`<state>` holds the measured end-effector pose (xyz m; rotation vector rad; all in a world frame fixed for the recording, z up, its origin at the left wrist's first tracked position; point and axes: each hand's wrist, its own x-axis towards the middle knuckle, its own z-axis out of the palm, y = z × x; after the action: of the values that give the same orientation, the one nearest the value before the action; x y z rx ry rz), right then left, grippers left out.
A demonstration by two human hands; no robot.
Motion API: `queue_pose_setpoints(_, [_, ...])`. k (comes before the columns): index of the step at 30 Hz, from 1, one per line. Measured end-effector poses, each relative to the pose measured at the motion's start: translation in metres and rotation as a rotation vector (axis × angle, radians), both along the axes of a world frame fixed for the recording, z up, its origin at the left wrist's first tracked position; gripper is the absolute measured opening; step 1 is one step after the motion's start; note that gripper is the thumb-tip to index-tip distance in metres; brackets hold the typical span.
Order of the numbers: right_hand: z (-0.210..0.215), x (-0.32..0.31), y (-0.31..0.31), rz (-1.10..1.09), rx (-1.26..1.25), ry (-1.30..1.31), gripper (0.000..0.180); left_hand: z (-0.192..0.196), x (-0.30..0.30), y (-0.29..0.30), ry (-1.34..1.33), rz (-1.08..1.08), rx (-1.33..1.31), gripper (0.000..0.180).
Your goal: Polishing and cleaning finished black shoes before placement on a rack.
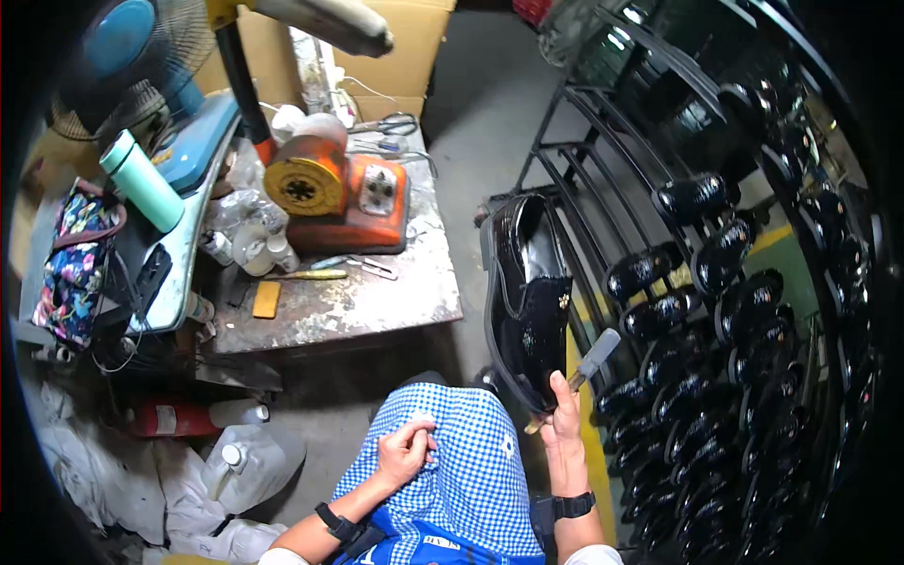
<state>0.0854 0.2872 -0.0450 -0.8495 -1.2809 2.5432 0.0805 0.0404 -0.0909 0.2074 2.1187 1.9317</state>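
Observation:
My right hand (pixel 565 414) is closed round the toe end of a glossy black shoe (pixel 527 330), held up at the right of my lap. The shoe's opening points away from me, and a small gold ornament shows on its upper. In the same hand is a slim tool with a grey handle (pixel 597 352); its yellowish tip pokes out below the shoe, and its exact kind is unclear. Over my blue-checked apron (pixel 452 414), my left hand (pixel 408 450) rests with fingers curled in, nothing visible in them.
An orange machine (pixel 348 202) stands on the worn worktable (pixel 414 292), near a yellow block (pixel 266 299) and pens. Racks (pixel 603 141) with many black shoes fill the right. A mint bottle (pixel 141 181) is left; a white jug (pixel 254 466) sits low left.

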Motion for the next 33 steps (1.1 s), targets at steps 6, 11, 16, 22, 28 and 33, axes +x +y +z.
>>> queue_pose_setpoints(6, [0.043,-0.108,-0.027,0.055,0.1,0.041,0.021,-0.001,0.001,-0.007,0.027,0.001,-0.024,0.017])
queue_pose_setpoints(11, [0.074,-0.184,-0.047,0.092,0.093,0.09,0.027,-0.009,0.001,-0.009,0.031,-0.007,-0.025,0.017])
queue_pose_setpoints(16, [0.091,-0.244,-0.07,0.15,0.074,0.115,0.03,-0.008,-0.002,-0.014,0.034,0.003,-0.013,0.017])
queue_pose_setpoints(22, [0.101,-0.289,-0.085,0.225,0.006,0.132,0.033,-0.009,-0.004,-0.017,0.028,-0.001,0.021,0.018])
queue_pose_setpoints(28, [0.126,-0.294,-0.108,0.171,0.045,0.133,0.035,0.0,-0.001,-0.018,-0.199,0.065,0.071,0.019])
queue_pose_setpoints(33, [0.124,-0.293,-0.1,0.212,-0.026,0.09,0.036,0.0,-0.001,-0.018,-0.234,0.069,0.105,0.02])
